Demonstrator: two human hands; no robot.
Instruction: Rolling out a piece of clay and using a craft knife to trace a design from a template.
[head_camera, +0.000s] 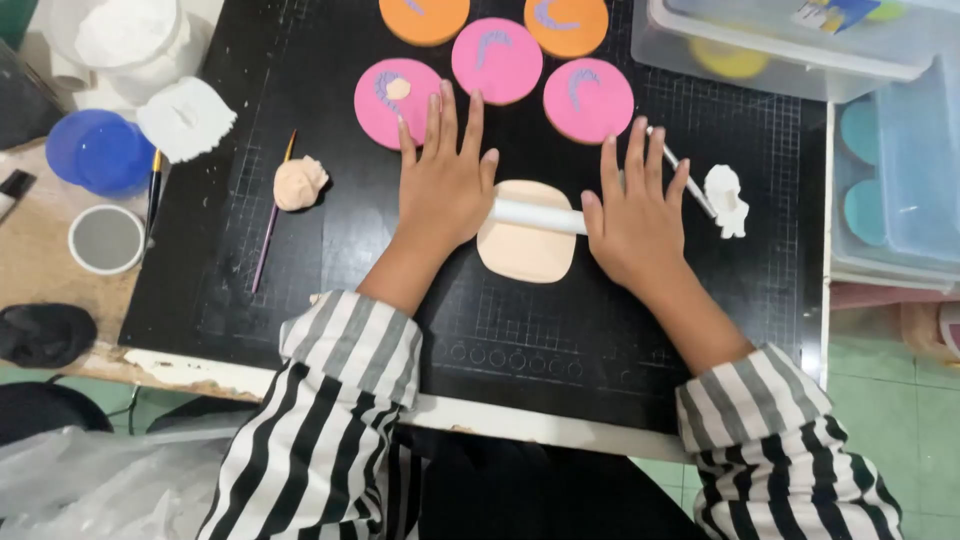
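Observation:
A flattened peach clay slab (527, 250) lies in the middle of a black gridded cutting mat (560, 330). A white roller (537, 216) rests across the slab. My left hand (443, 180) lies flat with spread fingers on the roller's left end. My right hand (633, 212) presses flat on its right end. Both palms face down and neither hand grips anything.
Pink discs (497, 60) and orange discs (424, 18) with purple shapes sit at the mat's far edge. A peach clay lump (300, 183) and a thin brush (271, 215) lie to the left. A white clay figure (727, 198) stands right. Clear plastic bins (790, 50) sit far right, a blue lid (98, 150) left.

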